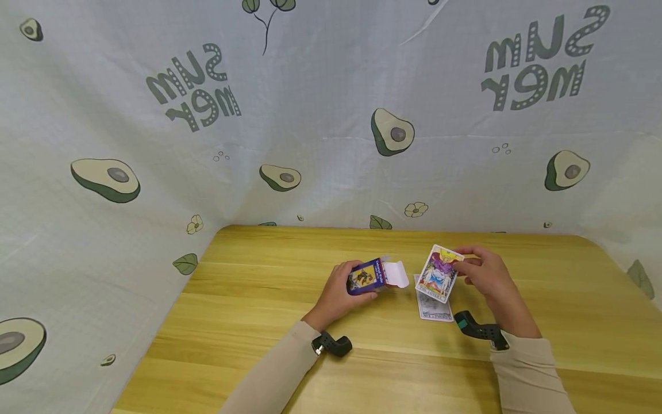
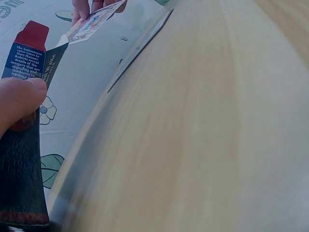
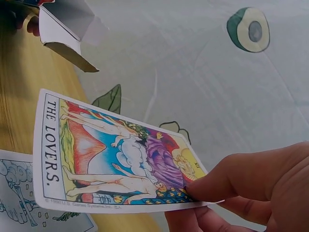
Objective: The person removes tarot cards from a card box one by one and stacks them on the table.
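Note:
My left hand (image 1: 335,294) grips a dark blue tarot card box (image 1: 366,277) a little above the table, its white flap open toward the right. In the left wrist view the thumb presses the side of the box (image 2: 23,169). Between thumb and fingers, my right hand (image 1: 488,275) pinches one end of a tarot card (image 1: 438,276). That card, labelled THE LOVERS (image 3: 120,159) in the right wrist view, is tilted and face up. Below it, a second tarot card (image 1: 434,310) lies face up on the table, partly covered by the held one.
The wooden table (image 1: 248,322) runs back to a hanging white cloth (image 1: 320,115) printed with avocados and letters. A black wrist camera (image 1: 333,345) sits at the left wrist, another black wrist camera (image 1: 481,330) at the right, close to the lying card.

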The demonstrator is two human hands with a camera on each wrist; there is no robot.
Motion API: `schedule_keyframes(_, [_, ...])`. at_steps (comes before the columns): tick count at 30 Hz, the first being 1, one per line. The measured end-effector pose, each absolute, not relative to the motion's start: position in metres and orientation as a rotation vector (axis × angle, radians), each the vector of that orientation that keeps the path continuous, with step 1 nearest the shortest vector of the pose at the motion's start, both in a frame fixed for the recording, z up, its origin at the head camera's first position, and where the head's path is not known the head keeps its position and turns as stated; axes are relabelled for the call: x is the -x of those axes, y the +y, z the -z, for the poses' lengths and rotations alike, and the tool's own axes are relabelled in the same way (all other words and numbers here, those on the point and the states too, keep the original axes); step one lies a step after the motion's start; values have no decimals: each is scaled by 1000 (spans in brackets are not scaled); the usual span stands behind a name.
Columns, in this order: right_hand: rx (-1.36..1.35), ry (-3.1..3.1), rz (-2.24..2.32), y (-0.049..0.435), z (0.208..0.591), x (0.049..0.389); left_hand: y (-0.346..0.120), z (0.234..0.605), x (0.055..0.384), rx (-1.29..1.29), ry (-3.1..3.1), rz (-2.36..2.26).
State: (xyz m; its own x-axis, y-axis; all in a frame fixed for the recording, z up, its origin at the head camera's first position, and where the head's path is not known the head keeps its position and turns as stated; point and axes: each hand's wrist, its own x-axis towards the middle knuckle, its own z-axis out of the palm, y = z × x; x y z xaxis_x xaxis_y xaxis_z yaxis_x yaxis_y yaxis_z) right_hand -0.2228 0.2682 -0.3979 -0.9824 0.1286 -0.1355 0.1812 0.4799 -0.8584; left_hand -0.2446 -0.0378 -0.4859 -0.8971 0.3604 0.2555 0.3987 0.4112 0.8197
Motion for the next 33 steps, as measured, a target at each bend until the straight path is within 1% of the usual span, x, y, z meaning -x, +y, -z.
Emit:
schedule_keyframes(21, [-223, 2579, 1544, 273, 411, 229, -37, 486, 245, 702, -2611, 1510])
schedule_keyframes(33, [-282, 2566, 1447, 273, 424, 234, -38, 486, 246, 695, -2618, 1507])
